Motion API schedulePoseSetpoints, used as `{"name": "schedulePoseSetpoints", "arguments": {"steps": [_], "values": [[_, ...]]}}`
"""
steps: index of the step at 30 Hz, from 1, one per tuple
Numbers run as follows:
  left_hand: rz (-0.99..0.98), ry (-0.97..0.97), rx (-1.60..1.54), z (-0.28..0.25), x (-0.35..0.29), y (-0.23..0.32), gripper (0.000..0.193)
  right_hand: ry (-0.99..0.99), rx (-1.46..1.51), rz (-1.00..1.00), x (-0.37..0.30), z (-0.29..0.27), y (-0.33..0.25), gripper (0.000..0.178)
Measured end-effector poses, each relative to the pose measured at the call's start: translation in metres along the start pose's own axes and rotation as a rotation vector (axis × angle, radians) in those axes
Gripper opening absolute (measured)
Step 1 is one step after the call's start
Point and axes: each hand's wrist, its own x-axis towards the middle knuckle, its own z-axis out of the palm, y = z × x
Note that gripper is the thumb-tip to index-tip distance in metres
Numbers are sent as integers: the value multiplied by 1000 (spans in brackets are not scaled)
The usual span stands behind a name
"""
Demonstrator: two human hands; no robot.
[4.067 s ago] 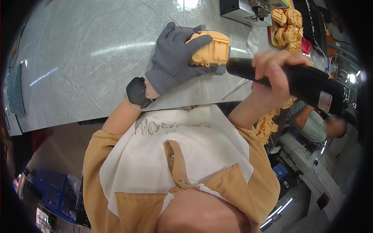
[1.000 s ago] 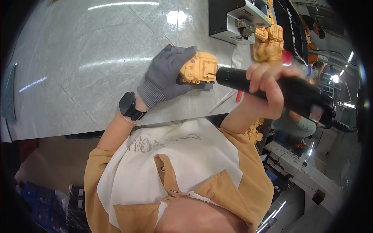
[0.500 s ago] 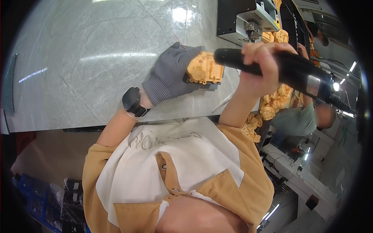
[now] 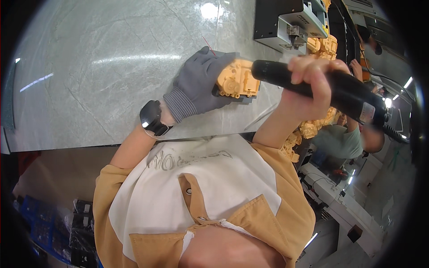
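Observation:
My left hand [image 4: 199, 80], in a grey knit glove, is closed around the left side of an orange plastic housing [image 4: 236, 79]. Moulded round and rectangular features show on the housing's upper face. Under it sits a dark grey block [image 4: 246, 99] on the bench, mostly covered by the housing and glove. My bare right hand [image 4: 310, 87] wraps around a black corded electric screwdriver [image 4: 275, 73], held slantwise above the bench. Its narrow end overlaps the housing's right edge in view; whether they touch, I cannot tell, and no bit can be made out.
Beyond my right hand stands a black and silver machine [image 4: 295, 29] on the grey marbled bench [image 4: 111, 85]. More orange housings [image 4: 308, 129] are piled along the right side. Another person's green sleeve [image 4: 342, 140] shows past them. Blue crates [image 4: 42, 223] sit low at left.
My right hand and the screwdriver have shifted slightly to the right, uncovering a bit more of the housing's right side. My left hand keeps its hold on the housing.

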Motion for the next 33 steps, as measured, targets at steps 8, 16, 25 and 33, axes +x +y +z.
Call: {"name": "schedulePoseSetpoints", "arguments": {"steps": [8, 16, 25, 33], "values": [[10, 5, 6, 0, -1, 1, 79, 9, -58, 24, -1, 4, 9, 36], [-21, -35, 18, -3, 0, 6, 80, 41, 18, 32, -3, 7, 5, 36], [125, 195, -134, -14, 3, 1, 44, -38, 237, 89, 1, -1, -16, 37], [194, 275, -79, -13, 0, -3, 15, -25, 282, 130, -1, 2, -17, 36]]}}
